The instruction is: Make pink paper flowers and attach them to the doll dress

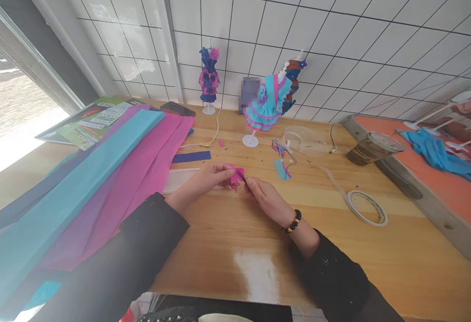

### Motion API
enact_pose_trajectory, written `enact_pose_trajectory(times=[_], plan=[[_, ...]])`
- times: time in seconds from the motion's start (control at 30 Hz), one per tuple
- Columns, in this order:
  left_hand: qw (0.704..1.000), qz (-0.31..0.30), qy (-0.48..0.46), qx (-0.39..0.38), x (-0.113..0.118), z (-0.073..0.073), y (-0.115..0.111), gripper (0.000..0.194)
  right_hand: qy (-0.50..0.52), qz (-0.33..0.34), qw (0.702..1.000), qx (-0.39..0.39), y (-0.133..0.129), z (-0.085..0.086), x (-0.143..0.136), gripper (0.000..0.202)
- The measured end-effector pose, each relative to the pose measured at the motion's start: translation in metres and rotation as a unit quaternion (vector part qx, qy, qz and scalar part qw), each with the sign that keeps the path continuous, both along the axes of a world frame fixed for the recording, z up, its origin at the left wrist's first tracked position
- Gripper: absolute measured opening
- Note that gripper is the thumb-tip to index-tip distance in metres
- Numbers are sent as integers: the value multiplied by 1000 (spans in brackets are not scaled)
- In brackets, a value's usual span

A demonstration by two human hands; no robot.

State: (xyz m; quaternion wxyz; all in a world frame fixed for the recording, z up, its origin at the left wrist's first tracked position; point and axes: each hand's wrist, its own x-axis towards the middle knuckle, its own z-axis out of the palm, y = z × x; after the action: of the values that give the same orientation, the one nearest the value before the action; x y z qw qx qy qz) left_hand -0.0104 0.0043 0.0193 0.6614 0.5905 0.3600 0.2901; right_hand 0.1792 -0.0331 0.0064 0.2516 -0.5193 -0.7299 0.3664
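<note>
Near the middle of the table, my left hand (211,178) pinches a small piece of bright pink paper (234,174) between thumb and fingers. My right hand (265,197) is closed round dark scissors (242,177), whose thin blades meet the pink piece's right side. The fingers mostly hide the handles. Beyond the hands stands a doll-sized turquoise and pink ruffled paper dress (270,103) on a white stand. Just right of the hands lies a turquoise scrap (282,170) with pink trim. A dark blue strip (191,157) lies behind my left hand.
Long turquoise, purple and pink crepe paper sheets (106,165) cover the table's left side. A tape roll (367,208) and a lidded cup (373,147) are on the right. A second dress (209,76) stands by the tiled wall, near a dark phone (177,109).
</note>
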Motion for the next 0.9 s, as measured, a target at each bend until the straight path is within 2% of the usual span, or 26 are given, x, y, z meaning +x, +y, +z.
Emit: enact_pose_trajectory(times=[0.27,0.6,0.9], plan=[[1000,1,-4,-17,1,-10,3,32,12,8,1000,-4,0,-2,-1,43],[1000,-16,2,1,3,-5,1,26,26,17,999,-6,-1,-2,-1,44],[1000,-9,26,-1,1,-8,2,30,7,22,1000,-9,0,-2,0,43]])
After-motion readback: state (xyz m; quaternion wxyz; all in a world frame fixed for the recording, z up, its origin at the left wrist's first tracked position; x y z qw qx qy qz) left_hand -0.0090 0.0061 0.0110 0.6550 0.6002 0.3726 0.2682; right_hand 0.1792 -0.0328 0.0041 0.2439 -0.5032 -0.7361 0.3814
